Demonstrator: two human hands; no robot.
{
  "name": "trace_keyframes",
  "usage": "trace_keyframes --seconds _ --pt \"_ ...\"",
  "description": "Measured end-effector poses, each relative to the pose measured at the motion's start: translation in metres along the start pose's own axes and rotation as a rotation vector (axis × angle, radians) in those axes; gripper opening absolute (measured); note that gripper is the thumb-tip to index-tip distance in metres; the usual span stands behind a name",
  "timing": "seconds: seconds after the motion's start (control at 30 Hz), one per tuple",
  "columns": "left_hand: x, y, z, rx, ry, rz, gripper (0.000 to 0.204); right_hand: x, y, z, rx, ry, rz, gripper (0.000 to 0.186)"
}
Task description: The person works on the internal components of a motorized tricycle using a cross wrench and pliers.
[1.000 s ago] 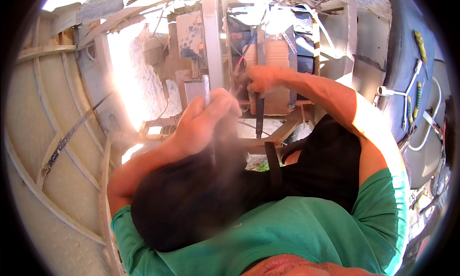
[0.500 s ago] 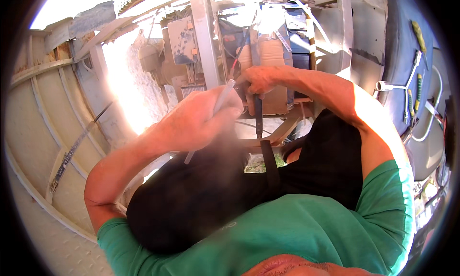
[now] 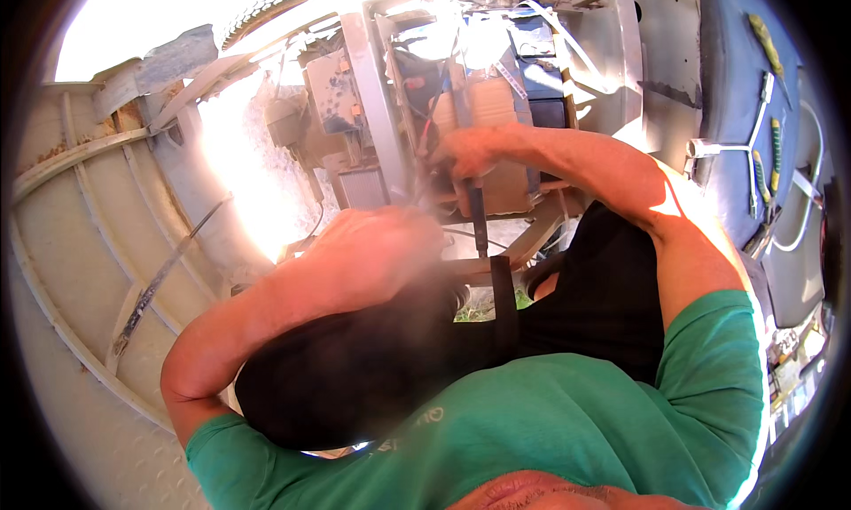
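My left hand (image 3: 377, 251) is smeared by motion above my left thigh, and whatever it holds does not show. My right hand (image 3: 470, 153) is closed, its fingers bunched at the lower end of a thin red wire (image 3: 432, 111). What sits between those fingers is too blurred to make out. Behind that hand stands a brown cardboard-like panel (image 3: 501, 111) in a metal frame. A dark strap (image 3: 479, 222) runs down from just below my right hand toward my lap.
A pale metal post (image 3: 366, 93) rises beside a dusty box (image 3: 334, 89) on the left. Ribbed metal panelling (image 3: 80, 218) curves along the far left. On the right, a blue padded surface (image 3: 731, 76) carries a cross-shaped wheel wrench (image 3: 745, 147) and several green-and-yellow-handled tools (image 3: 776, 155).
My left hand has moved down and slightly left, away from my right hand. The pale translucent tube it held no longer shows clearly. My right hand stays near the wire.
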State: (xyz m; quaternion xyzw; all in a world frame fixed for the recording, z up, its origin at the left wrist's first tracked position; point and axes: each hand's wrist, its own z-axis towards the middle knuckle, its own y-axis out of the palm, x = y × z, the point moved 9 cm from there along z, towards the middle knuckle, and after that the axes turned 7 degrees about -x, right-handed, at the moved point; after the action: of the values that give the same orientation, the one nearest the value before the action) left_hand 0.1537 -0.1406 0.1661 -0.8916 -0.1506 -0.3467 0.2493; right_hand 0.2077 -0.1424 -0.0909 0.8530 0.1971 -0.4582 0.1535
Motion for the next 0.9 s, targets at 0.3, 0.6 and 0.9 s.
trace_keyframes --seconds 0.3,0.6,0.9 --pt "-0.042 0.005 -0.036 0.239 -0.525 -0.135 0.024 -0.007 -0.002 -0.004 0.0 -0.007 -0.022 0.06" --pt "-0.053 0.006 -0.027 0.074 -0.567 -0.194 0.037 -0.009 -0.005 -0.004 -0.008 -0.02 -0.044 0.059" --pt "-0.062 0.07 -0.042 0.489 -0.693 -1.693 0.049 -0.01 -0.003 -0.004 -0.052 -0.043 -0.094 0.062"
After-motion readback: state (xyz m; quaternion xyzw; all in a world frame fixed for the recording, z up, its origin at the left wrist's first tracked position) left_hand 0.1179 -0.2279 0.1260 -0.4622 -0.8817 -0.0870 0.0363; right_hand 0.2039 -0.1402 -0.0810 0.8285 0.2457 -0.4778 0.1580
